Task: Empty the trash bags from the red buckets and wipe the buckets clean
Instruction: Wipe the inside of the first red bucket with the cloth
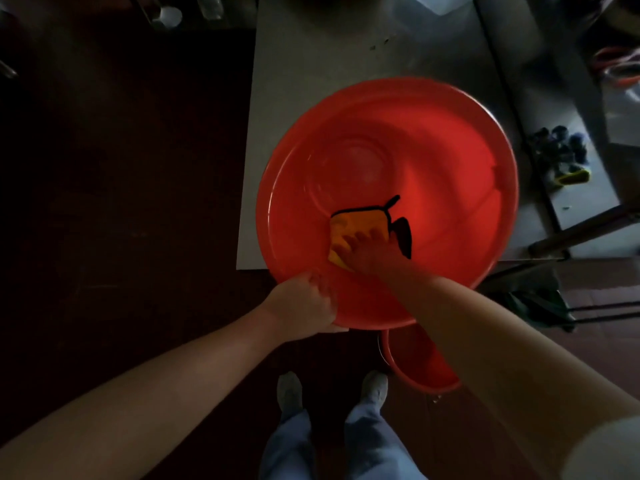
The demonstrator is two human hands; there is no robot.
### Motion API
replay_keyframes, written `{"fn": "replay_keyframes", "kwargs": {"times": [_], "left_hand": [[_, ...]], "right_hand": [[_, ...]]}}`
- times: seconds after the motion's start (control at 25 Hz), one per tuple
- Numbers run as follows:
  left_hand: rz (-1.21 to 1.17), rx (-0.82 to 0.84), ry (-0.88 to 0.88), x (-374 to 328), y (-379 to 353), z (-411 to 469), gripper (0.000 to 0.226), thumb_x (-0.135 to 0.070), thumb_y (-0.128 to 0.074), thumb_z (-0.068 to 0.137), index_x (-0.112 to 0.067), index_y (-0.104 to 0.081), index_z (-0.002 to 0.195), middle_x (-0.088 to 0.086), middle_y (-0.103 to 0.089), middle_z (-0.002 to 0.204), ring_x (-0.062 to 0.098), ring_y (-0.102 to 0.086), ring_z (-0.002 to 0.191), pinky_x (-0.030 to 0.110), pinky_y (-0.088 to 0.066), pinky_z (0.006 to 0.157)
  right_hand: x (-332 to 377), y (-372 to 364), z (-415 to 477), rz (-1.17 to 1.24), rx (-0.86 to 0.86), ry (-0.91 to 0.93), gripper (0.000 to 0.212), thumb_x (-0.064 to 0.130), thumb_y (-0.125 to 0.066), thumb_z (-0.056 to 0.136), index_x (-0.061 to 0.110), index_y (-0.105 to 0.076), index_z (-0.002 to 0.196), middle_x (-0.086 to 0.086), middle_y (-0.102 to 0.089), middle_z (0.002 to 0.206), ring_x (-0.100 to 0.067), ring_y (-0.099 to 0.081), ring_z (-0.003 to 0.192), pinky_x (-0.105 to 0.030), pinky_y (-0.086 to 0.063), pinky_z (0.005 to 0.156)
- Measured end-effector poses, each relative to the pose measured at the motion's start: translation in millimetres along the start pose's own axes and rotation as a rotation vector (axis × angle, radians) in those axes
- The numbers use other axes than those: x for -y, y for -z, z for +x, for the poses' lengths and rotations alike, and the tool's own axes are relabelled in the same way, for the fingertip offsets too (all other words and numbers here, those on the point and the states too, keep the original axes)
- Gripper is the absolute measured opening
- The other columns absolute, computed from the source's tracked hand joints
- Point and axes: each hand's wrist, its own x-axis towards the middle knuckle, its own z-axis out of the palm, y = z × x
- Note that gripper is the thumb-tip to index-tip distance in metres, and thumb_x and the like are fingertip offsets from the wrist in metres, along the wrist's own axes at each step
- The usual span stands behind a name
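Currently: wiping stage, first bucket.

Left side: the left hand [304, 303] grips the near rim of the large red bucket [450, 150], fingers curled over the lip and thumb underneath, bracing it. The bucket sits on the grey table [311, 64], with its near part overhanging the table's front edge toward the person. It looks tipped a little toward the camera, though the wide lens makes that uncertain.

Centre: no trash bag shows inside this bucket. The bare red wall and round base are visible, so bag removal is judged done for this one. A yellow cloth [356, 221] with black trim lies flat on the inner wall near the base, on the side closest to the person. The right hand [369, 252] presses on it with fingers straight and spread, palm down, holding nothing else. The wipe is judged in progress. Only the near inner wall is under the cloth, and how much of the interior is already clean cannot be told in this dim light.

Lower right: a second red bucket [415, 362] stands on the floor beside the person's feet, partly hidden under the right forearm. No bag is visible in the part that shows, and whether it has been wiped cannot be told.

Far right: a small heap of dark blue and yellow items [562, 157] lies on a neighbouring surface, well apart from the work.

Remaining, as judged: finish this interior, then check the floor bucket.
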Motion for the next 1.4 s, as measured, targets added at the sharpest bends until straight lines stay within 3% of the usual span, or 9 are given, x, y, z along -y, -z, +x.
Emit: {"fn": "replay_keyframes", "kwargs": {"times": [0.08, 0.24, 0.4, 0.6, 0.88, 1.04, 1.16, 1.28, 1.4], "left_hand": [[0.022, -0.006, 0.001, 6, 4, 2, 0.071, -0.073, -0.043, 0.091, -0.012, -0.067, 0.067, 0.009, -0.066, 0.066, 0.025, -0.063, 0.059, 0.031, -0.053, 0.064], [0.008, 0.046, -0.007, 15, 12, 4, 0.072, -0.074, -0.037, 0.090, -0.013, -0.065, 0.064, 0.007, -0.064, 0.061, 0.024, -0.062, 0.056, 0.030, -0.050, 0.062], [-0.056, 0.094, 0.018, 21, 15, 4, 0.076, -0.077, -0.032, 0.091, -0.013, -0.066, 0.065, 0.007, -0.066, 0.063, 0.025, -0.064, 0.058, 0.032, -0.050, 0.063], [-0.079, 0.070, -0.006, 24, 18, 6, 0.078, -0.076, -0.029, 0.093, -0.015, -0.065, 0.063, 0.005, -0.065, 0.060, 0.023, -0.063, 0.054, 0.030, -0.050, 0.060], [-0.105, 0.051, -0.016, 16, 7, 4, 0.075, -0.074, -0.026, 0.096, -0.017, -0.064, 0.066, 0.004, -0.066, 0.064, 0.023, -0.063, 0.058, 0.031, -0.050, 0.062], [-0.102, 0.037, 0.026, 14, 2, 5, 0.077, -0.071, -0.021, 0.098, -0.014, -0.064, 0.069, 0.007, -0.065, 0.065, 0.024, -0.063, 0.058, 0.032, -0.053, 0.062], [-0.115, 0.060, 0.028, 21, 5, 6, 0.076, -0.071, -0.023, 0.097, -0.015, -0.064, 0.069, 0.006, -0.065, 0.065, 0.024, -0.063, 0.057, 0.031, -0.051, 0.061], [-0.054, 0.119, -0.011, 24, 13, 7, 0.070, -0.075, -0.035, 0.093, -0.020, -0.062, 0.061, 0.000, -0.061, 0.056, 0.020, -0.059, 0.049, 0.026, -0.042, 0.057], [-0.014, 0.210, -0.009, 38, 27, 10, 0.068, -0.078, -0.045, 0.086, -0.021, -0.056, 0.050, -0.004, -0.056, 0.049, 0.017, -0.054, 0.042, 0.024, -0.040, 0.053]], "right_hand": [[2, 1, -22, -0.068, -0.005, 0.072, 0.080, 0.062, 0.011, 0.089, 0.035, -0.018, 0.159, -0.008, -0.024, 0.163, -0.040, -0.021, 0.147, -0.067, -0.010, 0.116], [8, 21, -83, -0.187, 0.123, 0.065, 0.060, 0.059, -0.010, 0.104, 0.039, -0.007, 0.161, -0.002, -0.005, 0.170, -0.037, -0.004, 0.154, -0.064, -0.003, 0.118], [7, 20, -122, -0.234, 0.150, 0.064, 0.070, 0.073, 0.001, 0.090, 0.051, -0.004, 0.156, 0.005, -0.004, 0.169, -0.039, -0.003, 0.154, -0.072, -0.004, 0.114], [9, 25, -121, -0.313, 0.148, 0.098, 0.054, 0.060, -0.008, 0.100, 0.053, 0.000, 0.154, 0.006, -0.003, 0.168, -0.040, -0.004, 0.152, -0.077, -0.008, 0.110], [3, 23, -51, -0.134, 0.025, 0.030, 0.053, 0.052, -0.017, 0.108, 0.038, -0.016, 0.159, -0.004, -0.022, 0.164, -0.041, -0.021, 0.148, -0.063, -0.018, 0.115], [-3, 23, 2, 0.077, 0.132, -0.116, 0.070, 0.073, -0.008, 0.097, 0.042, -0.014, 0.159, 0.004, -0.013, 0.168, -0.037, -0.008, 0.153, -0.068, -0.005, 0.117], [-5, 32, 4, 0.040, 0.186, -0.044, 0.078, 0.075, -0.006, 0.095, 0.034, -0.013, 0.161, 0.002, -0.012, 0.169, -0.031, -0.008, 0.155, -0.060, -0.005, 0.121], [1, 35, -36, -0.058, 0.164, 0.051, 0.090, 0.075, 0.015, 0.087, 0.033, -0.013, 0.161, -0.006, -0.020, 0.167, -0.034, -0.019, 0.152, -0.056, -0.014, 0.122], [5, 50, -79, -0.114, 0.265, 0.054, 0.081, 0.080, -0.004, 0.092, 0.037, -0.013, 0.160, -0.005, -0.013, 0.169, -0.036, -0.013, 0.153, -0.055, -0.014, 0.122]]}}
